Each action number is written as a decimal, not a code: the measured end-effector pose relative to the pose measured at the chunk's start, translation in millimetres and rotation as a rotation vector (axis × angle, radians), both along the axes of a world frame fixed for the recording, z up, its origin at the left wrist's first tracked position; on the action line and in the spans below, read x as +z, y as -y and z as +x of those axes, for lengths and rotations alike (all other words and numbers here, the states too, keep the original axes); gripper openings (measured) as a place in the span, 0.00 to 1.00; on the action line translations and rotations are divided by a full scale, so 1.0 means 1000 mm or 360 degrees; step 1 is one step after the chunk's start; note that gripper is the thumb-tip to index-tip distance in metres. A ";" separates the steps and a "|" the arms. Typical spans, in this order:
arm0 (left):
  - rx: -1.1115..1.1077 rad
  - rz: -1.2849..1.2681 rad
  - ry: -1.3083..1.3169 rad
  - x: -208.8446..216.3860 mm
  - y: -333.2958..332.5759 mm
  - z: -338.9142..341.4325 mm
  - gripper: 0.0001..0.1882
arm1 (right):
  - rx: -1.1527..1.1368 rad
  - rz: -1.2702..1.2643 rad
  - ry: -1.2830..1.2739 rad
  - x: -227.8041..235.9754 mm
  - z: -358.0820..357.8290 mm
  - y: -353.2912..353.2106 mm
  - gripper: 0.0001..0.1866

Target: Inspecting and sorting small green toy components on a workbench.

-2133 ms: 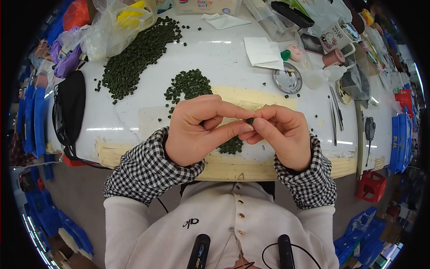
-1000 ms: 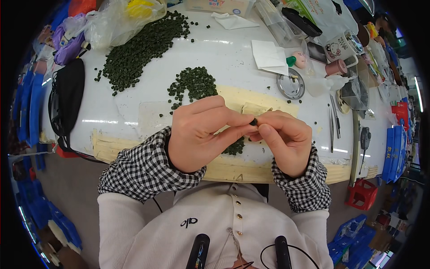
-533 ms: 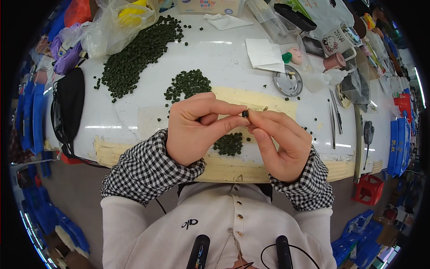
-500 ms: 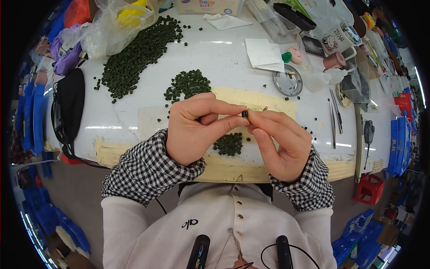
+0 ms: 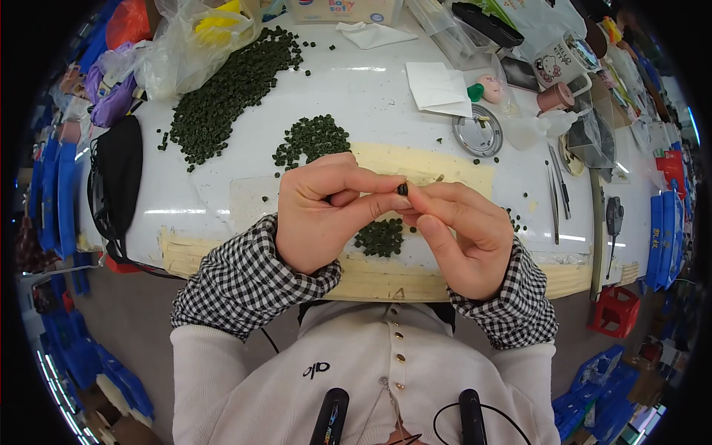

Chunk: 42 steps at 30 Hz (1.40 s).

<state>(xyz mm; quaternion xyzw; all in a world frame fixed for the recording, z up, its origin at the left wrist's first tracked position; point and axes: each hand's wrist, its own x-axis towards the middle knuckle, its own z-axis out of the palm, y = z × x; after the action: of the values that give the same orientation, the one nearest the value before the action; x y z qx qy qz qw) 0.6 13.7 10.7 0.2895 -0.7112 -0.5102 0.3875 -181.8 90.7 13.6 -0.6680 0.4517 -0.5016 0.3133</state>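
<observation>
Between the thumb and index finger of my left hand [image 5: 319, 208] is pinched a small dark round part [image 5: 403, 190], held above the table's front edge. My right hand [image 5: 471, 233] meets it from the right, index fingertip against or right beside the part. Its thumb presses in toward the other fingers, and what they hold, if anything, is hidden. Under my hands lies a small pile of dark green parts [image 5: 380, 238]. Beyond my left hand is a middle pile [image 5: 313, 139], and a large pile [image 5: 230, 93] spreads at the far left.
Tweezers [image 5: 553, 200] and a slim tool [image 5: 561, 182] lie to the right, near a round metal lid [image 5: 477, 132]. White tissues [image 5: 437, 89] and a mug [image 5: 560, 63] stand farther back. A black mask [image 5: 119, 178] rests at the left, below plastic bags [image 5: 174, 63].
The right thumb has shifted slightly and the small part sits a little turned between the fingertips. Both hands stay in nearly the same place.
</observation>
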 end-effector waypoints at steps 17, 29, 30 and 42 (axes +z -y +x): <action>0.0004 -0.0983 0.0327 0.010 -0.008 0.001 0.20 | -0.0004 0.0562 0.0741 -0.002 0.004 -0.001 0.09; -0.0051 -0.0246 0.0206 0.011 -0.004 -0.001 0.14 | 0.0037 0.0792 0.1013 -0.002 0.002 0.003 0.08; -0.0053 -0.0275 0.0184 0.010 -0.004 -0.001 0.14 | 0.0037 0.0794 0.1020 -0.002 0.002 0.003 0.08; -0.0118 -0.0086 0.0117 0.008 -0.004 -0.001 0.13 | -0.0241 -0.0152 -0.0210 0.002 -0.001 0.003 0.07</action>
<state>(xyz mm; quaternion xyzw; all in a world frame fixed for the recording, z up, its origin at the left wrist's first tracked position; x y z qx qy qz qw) -0.4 17.7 18.7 0.2709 -0.7487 -0.4939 0.3495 -183.0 87.4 15.6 -0.6776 0.4960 -0.4998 0.2121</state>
